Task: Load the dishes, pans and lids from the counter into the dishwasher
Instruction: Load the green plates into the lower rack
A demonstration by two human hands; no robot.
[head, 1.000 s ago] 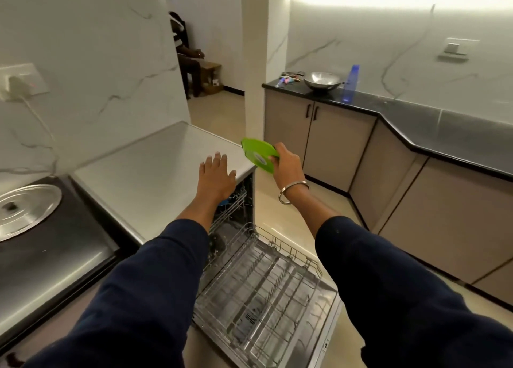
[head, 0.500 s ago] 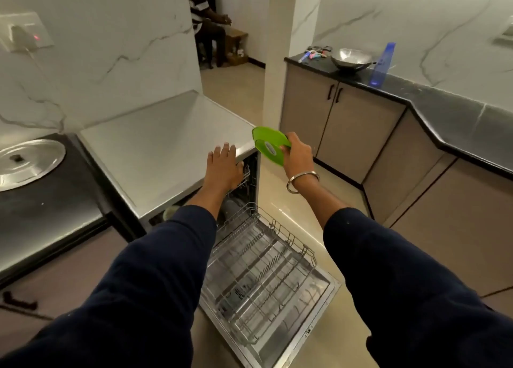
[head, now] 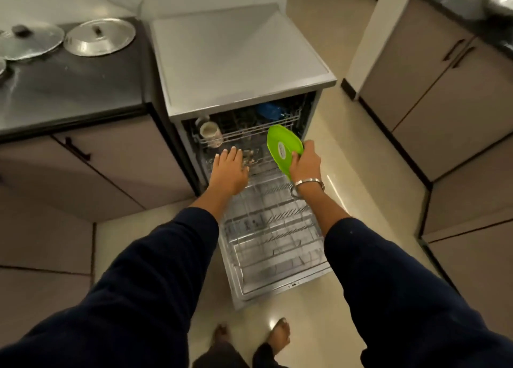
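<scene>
My right hand (head: 304, 162) grips a green plate (head: 282, 148) by its edge, tilted on its side, in front of the open dishwasher (head: 244, 62). My left hand (head: 229, 169) reaches flat, fingers straight, toward the dishwasher's opening and holds nothing. The lower rack (head: 274, 228) is pulled out over the lowered door. A white cup (head: 210, 133) and something blue (head: 268, 109) sit in the upper rack (head: 249, 130). Two steel lids (head: 100, 36) (head: 27, 41) lie on the dark counter (head: 72, 89) at the left.
Beige cabinets (head: 444, 95) under a dark counter line the right side, with a strip of tiled floor (head: 347, 151) between them and the dishwasher. My bare feet (head: 279, 334) stand just before the door's front edge. Cabinet fronts (head: 97, 167) run along the left.
My view tipped downward. Both hands dropped from the dishwasher's top level to its opening; the green plate came down with my right hand. My left hand left the top's edge.
</scene>
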